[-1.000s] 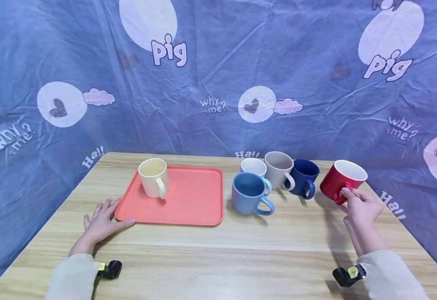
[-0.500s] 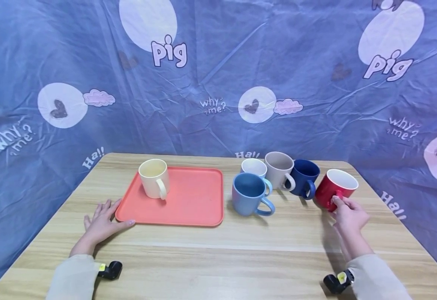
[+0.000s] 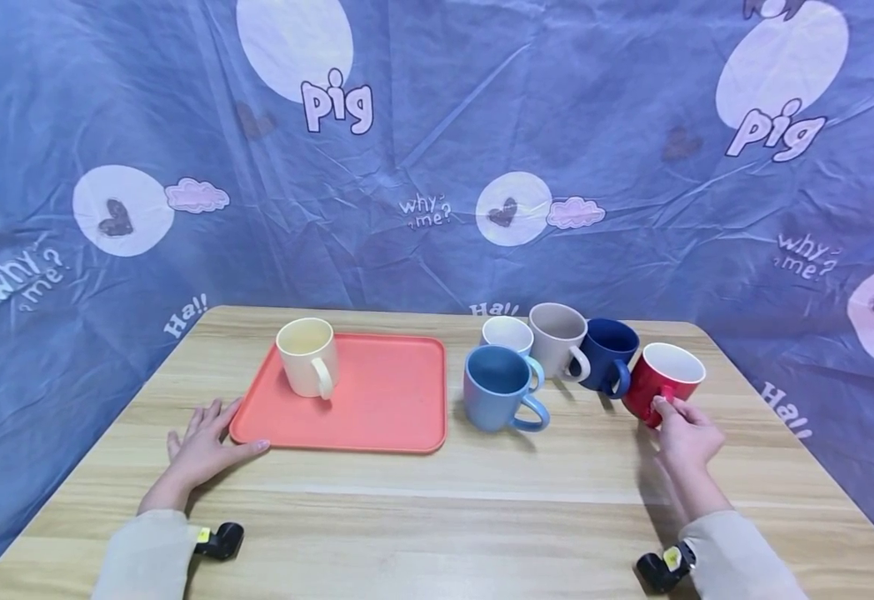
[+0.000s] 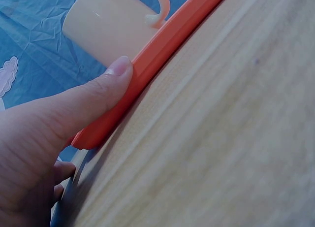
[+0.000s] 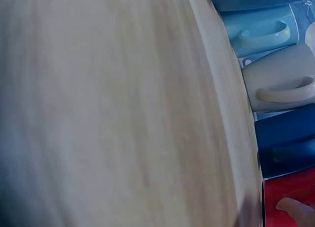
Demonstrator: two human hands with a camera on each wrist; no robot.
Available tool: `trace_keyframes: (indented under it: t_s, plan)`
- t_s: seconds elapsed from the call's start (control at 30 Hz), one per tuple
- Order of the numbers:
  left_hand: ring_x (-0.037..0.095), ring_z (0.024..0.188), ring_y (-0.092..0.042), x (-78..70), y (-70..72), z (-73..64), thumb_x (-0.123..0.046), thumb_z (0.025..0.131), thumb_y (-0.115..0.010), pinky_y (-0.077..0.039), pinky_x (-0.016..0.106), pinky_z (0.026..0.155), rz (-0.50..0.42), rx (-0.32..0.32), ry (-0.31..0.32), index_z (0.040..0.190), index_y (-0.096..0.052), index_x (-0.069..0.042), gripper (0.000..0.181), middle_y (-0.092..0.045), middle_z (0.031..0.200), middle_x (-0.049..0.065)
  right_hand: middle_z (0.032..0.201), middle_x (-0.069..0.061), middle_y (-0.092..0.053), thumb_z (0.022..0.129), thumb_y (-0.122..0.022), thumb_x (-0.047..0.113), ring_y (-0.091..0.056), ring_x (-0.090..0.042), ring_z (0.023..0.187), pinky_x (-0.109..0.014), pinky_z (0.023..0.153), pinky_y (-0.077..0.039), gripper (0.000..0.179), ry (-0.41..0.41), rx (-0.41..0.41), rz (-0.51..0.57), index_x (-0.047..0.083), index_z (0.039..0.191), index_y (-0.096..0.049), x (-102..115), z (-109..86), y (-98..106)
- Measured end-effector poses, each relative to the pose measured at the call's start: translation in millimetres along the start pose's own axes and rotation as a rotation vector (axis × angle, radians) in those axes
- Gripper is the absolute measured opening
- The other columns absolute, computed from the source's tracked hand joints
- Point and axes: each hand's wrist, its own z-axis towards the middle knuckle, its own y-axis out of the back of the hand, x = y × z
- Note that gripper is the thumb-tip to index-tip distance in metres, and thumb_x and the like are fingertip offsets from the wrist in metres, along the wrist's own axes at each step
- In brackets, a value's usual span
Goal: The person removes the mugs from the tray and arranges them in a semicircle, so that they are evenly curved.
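My right hand (image 3: 687, 435) pinches the handle of a red mug (image 3: 637, 393) with a white inside, at the right of the table. The mug stands close beside a dark blue mug (image 3: 603, 354); in the right wrist view, the thumb lies over its red side (image 5: 280, 190). My left hand (image 3: 204, 454) rests at the near left corner of a coral-red tray (image 3: 384, 400), thumb along the front rim and the other fingers spread at the left side. A cream mug (image 3: 307, 358) stands upright on the tray's left part, its handle facing front right.
Left of the dark blue mug stand a grey mug (image 3: 555, 342), a mug with a white inside and light blue handle (image 3: 507, 335), and a medium-blue mug (image 3: 492, 400) in front. A printed blue cloth (image 3: 437, 150) hangs behind the wooden table (image 3: 437, 525).
My right hand has moved left and slightly nearer with the red mug, bringing it down beside the dark blue mug. The left hand and the tray have stayed put.
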Motion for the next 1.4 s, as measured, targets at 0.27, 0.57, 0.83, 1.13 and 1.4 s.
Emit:
trace_keyframes:
  t_s: [0.27, 0.57, 0.83, 1.13, 1.4]
  plan:
    - [0.048, 0.121, 0.007, -1.5, 1.9, -1.1, -0.057, 0.068, -0.061, 0.018, 0.064, 0.082, 0.004, 0.005, 0.004, 0.137, -0.021, -0.005, 0.095, -0.008, 0.135, 0.033, 0.063, 0.004, -0.061, 0.066, -0.074, 0.006, -0.057, -0.005, 0.051, -0.022, 0.039, -0.046, 0.011, 0.024, -0.003, -0.029, 0.010, 0.076, -0.070, 3, -11.1, -6]
    - [0.047, 0.121, 0.008, -2.1, 3.0, -0.8, -0.056, 0.069, -0.061, 0.018, 0.064, 0.082, 0.001, 0.011, 0.010, 0.137, -0.020, -0.005, 0.094, -0.007, 0.135, 0.032, 0.064, 0.004, -0.061, 0.067, -0.073, 0.006, -0.057, -0.005, 0.052, -0.023, 0.041, -0.047, 0.008, 0.010, 0.013, -0.054, 0.011, 0.072, -0.069, 5, -20.6, -12]
    - [0.048, 0.121, 0.007, -0.9, 3.2, 1.7, -0.057, 0.068, -0.061, 0.017, 0.064, 0.082, 0.003, 0.009, 0.003, 0.137, -0.021, -0.005, 0.094, -0.008, 0.135, 0.033, 0.058, 0.006, -0.058, 0.069, -0.069, 0.001, -0.056, -0.004, 0.049, -0.024, 0.041, -0.047, 0.014, 0.023, 0.020, -0.089, 0.014, 0.065, -0.068, 19, -37.6, -19]
    - [0.047, 0.121, 0.008, -3.1, 4.2, 1.4, -0.057, 0.068, -0.061, 0.017, 0.064, 0.082, 0.001, 0.014, 0.014, 0.137, -0.020, -0.004, 0.096, -0.008, 0.135, 0.033, 0.066, 0.005, -0.059, 0.068, -0.073, 0.011, -0.057, -0.003, 0.055, -0.021, 0.041, -0.047, 0.008, 0.039, 0.038, -0.108, 0.014, 0.072, -0.066, 2, -18.5, -14]
    - [0.048, 0.121, 0.007, -3.5, 4.2, 0.6, -0.057, 0.068, -0.061, 0.017, 0.064, 0.082, 0.004, 0.008, 0.007, 0.136, -0.021, -0.004, 0.095, -0.008, 0.134, 0.033, 0.070, 0.005, -0.058, 0.065, -0.076, 0.016, -0.057, -0.003, 0.058, -0.022, 0.044, -0.048, 0.020, -0.016, 0.064, -0.139, 0.011, 0.077, -0.061, 5, -19.3, -14]
